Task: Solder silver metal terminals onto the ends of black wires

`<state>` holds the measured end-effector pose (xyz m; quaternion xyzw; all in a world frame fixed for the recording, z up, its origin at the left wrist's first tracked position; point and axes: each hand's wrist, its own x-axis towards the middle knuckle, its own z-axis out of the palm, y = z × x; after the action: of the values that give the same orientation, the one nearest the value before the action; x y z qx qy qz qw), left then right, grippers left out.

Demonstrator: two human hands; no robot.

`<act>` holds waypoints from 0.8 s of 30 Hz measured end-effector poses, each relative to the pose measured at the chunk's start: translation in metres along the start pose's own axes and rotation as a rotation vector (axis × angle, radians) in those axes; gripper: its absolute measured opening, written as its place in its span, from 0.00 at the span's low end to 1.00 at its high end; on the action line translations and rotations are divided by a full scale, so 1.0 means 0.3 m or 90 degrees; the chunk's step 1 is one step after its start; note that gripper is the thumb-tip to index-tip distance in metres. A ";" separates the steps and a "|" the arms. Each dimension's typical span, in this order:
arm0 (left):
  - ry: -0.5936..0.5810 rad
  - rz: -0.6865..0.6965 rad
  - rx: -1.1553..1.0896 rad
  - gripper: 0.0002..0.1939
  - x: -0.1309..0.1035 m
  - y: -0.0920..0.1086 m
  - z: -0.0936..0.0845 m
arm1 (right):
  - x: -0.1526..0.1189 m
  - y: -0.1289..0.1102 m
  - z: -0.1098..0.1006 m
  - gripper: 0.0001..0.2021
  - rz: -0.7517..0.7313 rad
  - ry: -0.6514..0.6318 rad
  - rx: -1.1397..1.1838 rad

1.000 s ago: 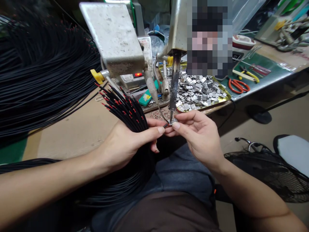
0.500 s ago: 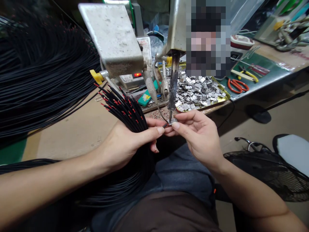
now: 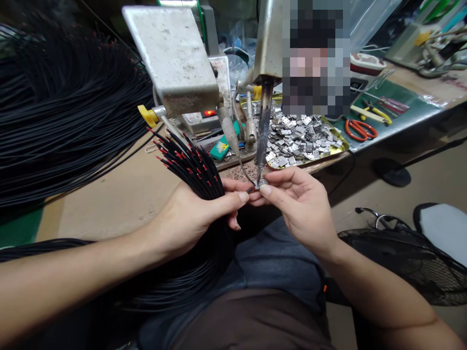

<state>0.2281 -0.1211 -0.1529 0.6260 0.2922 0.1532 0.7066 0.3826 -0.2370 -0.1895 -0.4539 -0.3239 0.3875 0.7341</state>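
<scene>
My left hand (image 3: 204,206) is closed around a bundle of black cables (image 3: 199,167) with red wire ends. Between its thumb and forefinger it pinches one cable end (image 3: 251,189). My right hand (image 3: 301,204) grips a small metal USB connector (image 3: 261,183) between thumb and fingers, right against that cable end. From above, the tip of a mounted soldering iron (image 3: 263,126) comes down onto the connector. A thin solder feed tube (image 3: 245,170) curves in from the left and ends at the same spot. The exact joint is too small to make out.
Behind my hands stands a tray (image 3: 343,146) heaped with metal connectors. Orange-handled scissors (image 3: 360,130) lie to its right. A large pile of black cables (image 3: 65,112) covers the bench's left side. A metal soldering stand (image 3: 171,53) rises in front; a person (image 3: 315,63) is beyond.
Both hands keep almost the same hold and place at the iron's tip. The whole view has shifted very slightly.
</scene>
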 end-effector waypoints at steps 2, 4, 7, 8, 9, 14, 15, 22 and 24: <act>0.000 -0.005 0.002 0.19 -0.001 -0.002 -0.002 | -0.003 0.000 0.000 0.10 0.004 -0.006 0.000; -0.003 -0.005 0.000 0.19 -0.002 -0.001 -0.004 | -0.005 -0.003 0.001 0.10 0.006 -0.010 0.006; -0.003 -0.009 0.000 0.19 -0.003 0.001 -0.003 | -0.004 -0.006 0.002 0.10 0.006 -0.007 0.008; -0.003 -0.012 0.000 0.19 -0.002 0.003 -0.002 | -0.003 -0.006 0.002 0.10 0.006 -0.007 0.006; -0.004 -0.015 -0.001 0.19 -0.002 0.004 -0.001 | -0.001 -0.005 0.002 0.10 0.003 -0.008 0.005; -0.010 -0.018 0.008 0.18 -0.003 0.010 0.000 | 0.001 0.001 0.001 0.10 -0.006 0.002 -0.015; -0.016 -0.016 0.006 0.17 -0.004 0.011 0.000 | -0.001 0.001 0.001 0.10 -0.001 0.005 -0.023; -0.031 -0.022 -0.030 0.16 -0.006 0.012 0.005 | -0.010 -0.010 0.011 0.09 -0.009 0.022 -0.042; -0.027 -0.024 -0.045 0.16 -0.003 0.014 0.008 | -0.013 -0.014 0.015 0.09 -0.013 0.031 -0.049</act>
<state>0.2294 -0.1230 -0.1484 0.5980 0.2832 0.1367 0.7372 0.3782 -0.2396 -0.1846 -0.4878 -0.3255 0.3562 0.7274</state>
